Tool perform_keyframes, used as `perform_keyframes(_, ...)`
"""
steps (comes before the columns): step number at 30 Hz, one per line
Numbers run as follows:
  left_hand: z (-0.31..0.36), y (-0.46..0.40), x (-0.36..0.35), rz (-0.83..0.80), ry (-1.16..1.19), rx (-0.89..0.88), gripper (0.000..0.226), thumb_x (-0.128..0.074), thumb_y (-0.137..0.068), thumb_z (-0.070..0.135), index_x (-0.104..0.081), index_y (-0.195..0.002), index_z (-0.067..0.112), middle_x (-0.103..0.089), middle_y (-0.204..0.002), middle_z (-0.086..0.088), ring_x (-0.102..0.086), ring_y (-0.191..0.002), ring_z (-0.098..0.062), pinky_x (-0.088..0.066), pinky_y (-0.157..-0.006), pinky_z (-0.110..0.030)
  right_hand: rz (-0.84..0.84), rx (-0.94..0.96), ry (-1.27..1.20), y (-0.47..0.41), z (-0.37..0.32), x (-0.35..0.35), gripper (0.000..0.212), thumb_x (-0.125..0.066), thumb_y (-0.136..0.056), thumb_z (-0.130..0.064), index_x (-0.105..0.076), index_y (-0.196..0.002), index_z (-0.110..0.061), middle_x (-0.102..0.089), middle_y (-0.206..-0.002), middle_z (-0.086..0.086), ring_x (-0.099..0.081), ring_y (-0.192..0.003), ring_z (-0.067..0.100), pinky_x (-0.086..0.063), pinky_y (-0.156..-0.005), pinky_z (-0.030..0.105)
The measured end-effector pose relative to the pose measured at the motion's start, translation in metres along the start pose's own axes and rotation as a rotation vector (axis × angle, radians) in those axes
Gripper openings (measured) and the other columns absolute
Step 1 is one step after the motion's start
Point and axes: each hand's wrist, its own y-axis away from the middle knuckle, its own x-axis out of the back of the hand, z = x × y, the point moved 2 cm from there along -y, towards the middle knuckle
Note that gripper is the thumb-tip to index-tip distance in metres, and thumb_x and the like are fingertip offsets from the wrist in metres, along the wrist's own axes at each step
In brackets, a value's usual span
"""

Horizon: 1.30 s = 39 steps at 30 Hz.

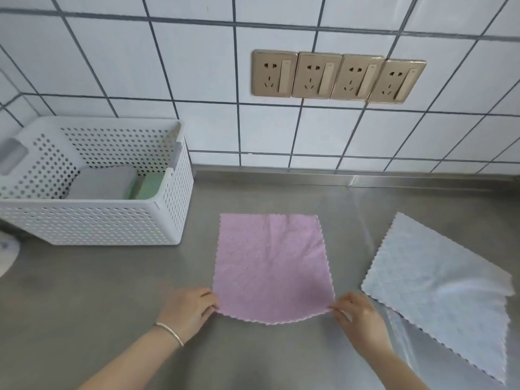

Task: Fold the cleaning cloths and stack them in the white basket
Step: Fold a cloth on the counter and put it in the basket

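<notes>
At the far left edge a white rounded object (pixel 7 256) is cut off by the frame. Beside it, at the back left of the steel table (pixel 98 291), stands the white basket (pixel 92 223), its walls perforated with small holes. Inside it lie a folded grey cloth (pixel 104 181) and, to its right, a folded green cloth (pixel 149 185), partly hidden by the rim.

Nearer the front, the left hand (pixel 188 309), a thin bracelet (pixel 170 332) on its wrist, pinches the near left corner of the pink cloth (pixel 270 266). This cloth lies spread open and flat at the middle of the table, roughly square, with a wavy scalloped edge and a faint quilted diamond texture; its near edge bows slightly between the two hands. The right hand (pixel 361 315) pinches the near right corner in its fingertips.

On the tiled wall above, a row of four gold-coloured sockets (pixel 337 77) is mounted.

To the right, apart from the pink one, a pale blue cloth (pixel 444 288) lies unfolded and turned at an angle, with the same scalloped border, a few soft creases, and a clear plastic sheet (pixel 399 333) showing under its near edge.
</notes>
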Motion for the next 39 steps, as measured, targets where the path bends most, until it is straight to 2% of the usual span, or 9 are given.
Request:
perform_keyframes(5,0.000,0.023,-0.027,-0.259,-0.067,0.057,0.031,-0.054,-0.053,0.067,-0.057,-0.063,0.038,-0.055,-0.067,0.024,-0.055,-0.055,0.000,-0.036,-0.044,-0.012,-0.045,0.245,0.123,0.019,0.005,-0.008,0.013,-0.063,-0.069,-0.041,-0.067,-0.061,-0.032,-0.050,-0.077,-0.015,-0.044,-0.070,0.008,-0.040,-0.048,0.018)
perform_keyframes(8,-0.003,0.010,-0.012,-0.144,0.036,0.185,0.044,-0.043,-0.064,0.076,-0.063,-0.070,0.038,-0.056,-0.074,0.021,-0.059,-0.069,-0.004,-0.029,-0.054,-0.007,-0.044,0.236,0.124,0.007,0.003,-0.001,0.025,-0.050,-0.073,-0.045,-0.065,-0.059,-0.031,-0.055,-0.064,-0.014,-0.055,-0.061,0.010,-0.038,-0.049,0.018)
perform_keyframes(10,-0.014,-0.018,0.001,-0.140,0.147,0.362,0.031,-0.045,-0.074,0.061,-0.063,-0.078,0.037,-0.055,-0.083,0.013,-0.060,-0.085,-0.011,-0.040,-0.061,-0.018,0.012,0.125,0.132,-0.019,-0.006,0.008,0.029,-0.048,-0.079,-0.042,-0.069,-0.065,-0.027,-0.062,-0.064,-0.010,-0.062,-0.056,0.014,-0.039,-0.046,0.019)
perform_keyframes(15,-0.062,-0.107,0.007,-0.018,0.569,0.919,0.022,-0.055,-0.084,0.032,-0.066,-0.075,0.015,-0.068,-0.087,-0.007,-0.065,-0.092,-0.027,-0.050,-0.088,-0.034,-0.174,-0.484,-0.096,-0.117,-0.005,0.010,0.028,-0.049,-0.091,-0.033,-0.066,-0.111,-0.021,-0.068,-0.109,0.005,-0.060,-0.100,0.026,-0.040,-0.073,0.027)
perform_keyframes(19,-0.080,-0.151,-0.010,-0.004,0.698,1.099,0.037,-0.055,-0.086,0.017,-0.055,-0.050,0.015,-0.065,-0.069,-0.013,-0.064,-0.073,-0.028,-0.052,-0.074,-0.032,-0.178,-0.637,-0.174,-0.161,-0.003,-0.003,0.031,-0.049,-0.091,-0.027,-0.064,-0.115,-0.013,-0.064,-0.116,0.011,-0.057,-0.109,0.028,-0.043,-0.084,0.030)
perform_keyframes(21,-0.076,-0.164,-0.019,-0.017,0.614,1.110,0.035,-0.052,-0.087,0.017,-0.055,-0.052,0.012,-0.059,-0.062,-0.012,-0.056,-0.062,-0.026,-0.039,-0.056,-0.025,-0.179,-0.665,-0.125,-0.169,-0.005,-0.009,0.030,-0.049,-0.091,-0.029,-0.066,-0.110,-0.013,-0.066,-0.112,0.012,-0.059,-0.107,0.029,-0.046,-0.084,0.030)
perform_keyframes(26,-0.077,-0.182,-0.026,0.062,0.394,1.100,0.023,-0.054,-0.088,0.023,-0.072,-0.087,0.009,-0.070,-0.090,-0.015,-0.062,-0.085,-0.033,-0.044,-0.073,-0.028,-0.183,-0.677,0.002,-0.183,-0.007,-0.021,0.041,-0.043,-0.095,-0.041,-0.064,-0.111,-0.010,-0.065,-0.113,0.013,-0.059,-0.108,0.030,-0.046,-0.083,0.033)
perform_keyframes(35,-0.080,-0.180,-0.032,0.145,0.212,1.076,0.018,-0.053,-0.089,0.029,-0.060,-0.096,0.014,-0.067,-0.093,-0.014,-0.061,-0.086,-0.035,-0.043,-0.067,-0.032,-0.073,-0.713,0.029,-0.175,-0.007,-0.028,0.027,-0.047,-0.094,-0.030,-0.049,-0.110,-0.008,-0.063,-0.112,0.014,-0.058,-0.107,0.032,-0.042,-0.079,0.035)
perform_keyframes(39,-0.041,-0.154,-0.034,0.256,0.063,0.727,0.027,-0.059,-0.083,0.025,-0.053,-0.105,0.011,-0.059,-0.106,-0.012,-0.057,-0.092,-0.033,-0.047,-0.069,-0.038,0.114,-0.258,0.287,-0.149,-0.025,-0.027,0.028,-0.040,-0.083,-0.025,-0.058,-0.100,-0.011,-0.065,-0.097,0.008,-0.063,-0.089,0.030,-0.048,-0.072,0.038)
